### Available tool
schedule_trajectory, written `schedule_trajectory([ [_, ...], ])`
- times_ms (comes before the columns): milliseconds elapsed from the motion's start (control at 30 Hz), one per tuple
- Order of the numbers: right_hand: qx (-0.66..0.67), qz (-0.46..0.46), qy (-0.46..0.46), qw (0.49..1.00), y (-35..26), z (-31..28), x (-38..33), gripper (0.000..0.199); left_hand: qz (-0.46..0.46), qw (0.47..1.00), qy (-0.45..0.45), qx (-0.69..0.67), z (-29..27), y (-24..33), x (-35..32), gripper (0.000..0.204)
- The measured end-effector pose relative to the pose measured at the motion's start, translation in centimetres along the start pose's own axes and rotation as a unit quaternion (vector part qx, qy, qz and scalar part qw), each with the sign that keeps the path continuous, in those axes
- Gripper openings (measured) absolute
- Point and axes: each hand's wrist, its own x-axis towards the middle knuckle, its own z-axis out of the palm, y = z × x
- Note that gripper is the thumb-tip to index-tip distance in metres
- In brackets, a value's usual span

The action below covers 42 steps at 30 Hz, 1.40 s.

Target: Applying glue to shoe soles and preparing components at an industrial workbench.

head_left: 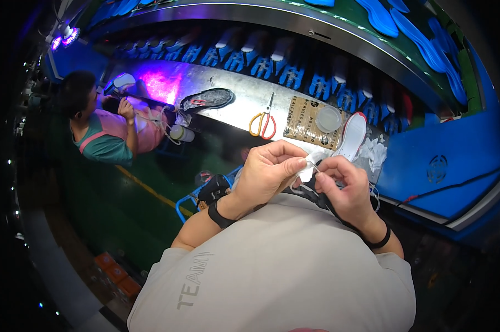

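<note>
My left hand (267, 170) pinches a small white scrap (306, 174) that looks like tissue or cloth. Against it, a thin, pointed stick-like tool (314, 166) is held between the thumb and fingers of my right hand (347, 188). Its exact kind is too small to make out. Just beyond my hands, a shoe (351, 138) with a white sole and red edge lies on the metal bench (236, 113). Beside it, a clear round tub (328, 119) stands on a brown taped pad (298, 122). Scissors (264, 120) with yellow and red handles lie left of the pad.
Crumpled white tissue (374, 152) lies right of the shoe. A dark shoe (207, 99) rests farther left, near a seated co-worker (114, 127) holding a shoe. Behind the bench, shoes on blue supports (291, 74) form a row under a shelf with blue insoles (421, 41).
</note>
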Motion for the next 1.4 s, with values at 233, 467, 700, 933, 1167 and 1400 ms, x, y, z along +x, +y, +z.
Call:
schedule_trajectory([
  [233,0.153,0.158,-0.141,0.965,2.3,-2.9,3.5,0.015,-0.080,0.988,-0.124,-0.044,-0.2,-0.2,0.4,0.016],
  [467,-0.276,-0.052,-0.060,0.958,-0.6,-0.9,4.4,0.014,0.167,0.893,-0.006,0.418,0.6,-1.1,1.4,0.007],
  [700,-0.123,-0.155,-0.033,0.980,0.6,-0.8,2.8,0.008,0.024,0.999,0.034,0.022,-0.6,-0.6,1.0,0.016],
  [933,-0.065,-0.314,-0.050,0.946,1.4,-1.9,2.0,0.010,-0.055,0.985,-0.035,-0.159,-0.6,-0.5,0.9,0.020],
  [1167,0.047,-0.232,-0.082,0.968,3.6,-1.2,1.3,0.005,-0.068,0.980,-0.065,-0.176,-0.4,-0.3,0.4,0.020],
  [1400,0.077,0.213,-0.143,0.964,3.1,-2.7,3.5,0.013,0.051,0.931,-0.112,0.344,0.2,-1.1,0.3,0.003],
])
